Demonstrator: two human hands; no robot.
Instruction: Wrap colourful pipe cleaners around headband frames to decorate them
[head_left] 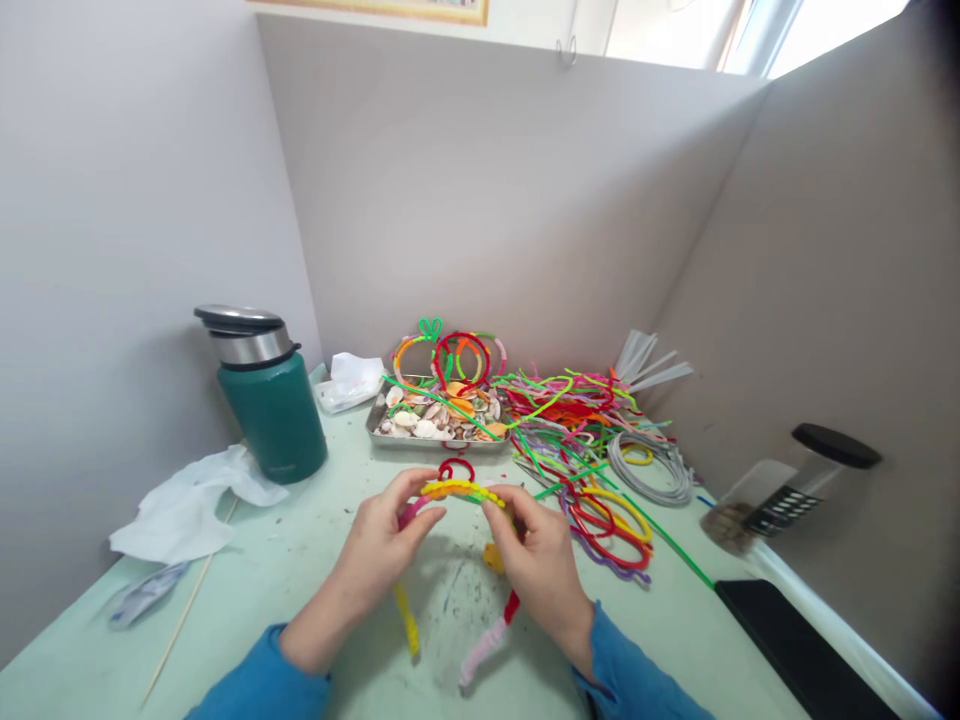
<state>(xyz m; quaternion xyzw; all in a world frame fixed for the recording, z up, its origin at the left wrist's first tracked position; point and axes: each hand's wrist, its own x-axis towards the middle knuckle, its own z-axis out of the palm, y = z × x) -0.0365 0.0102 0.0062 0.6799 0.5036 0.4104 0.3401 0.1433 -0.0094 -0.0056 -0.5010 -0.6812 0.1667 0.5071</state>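
Note:
A curved band wrapped in colored pipe cleaners (461, 489) arches between my hands, yellow and green on top. Its loose ends hang down, one yellow, the other red and pale pink. My left hand (382, 550) pinches the pink part at the left of the arch. On the other side, my right hand (536, 560) grips the band with thumb and fingers. A red pipe cleaner loop (457, 466) shows just behind the arch. Beneath my right fingers is a small yellow-orange piece (493, 558); whether it is attached I cannot tell.
A metal tray (420, 442) of shells carries several wrapped hoops (461, 362). Right of it lie a pile of pipe cleaners (555, 400) and a grey wire coil (651, 490). A green bottle (274, 415), tissue (187, 500), stick (187, 610), clear jar (795, 490) and black phone (795, 640) surround.

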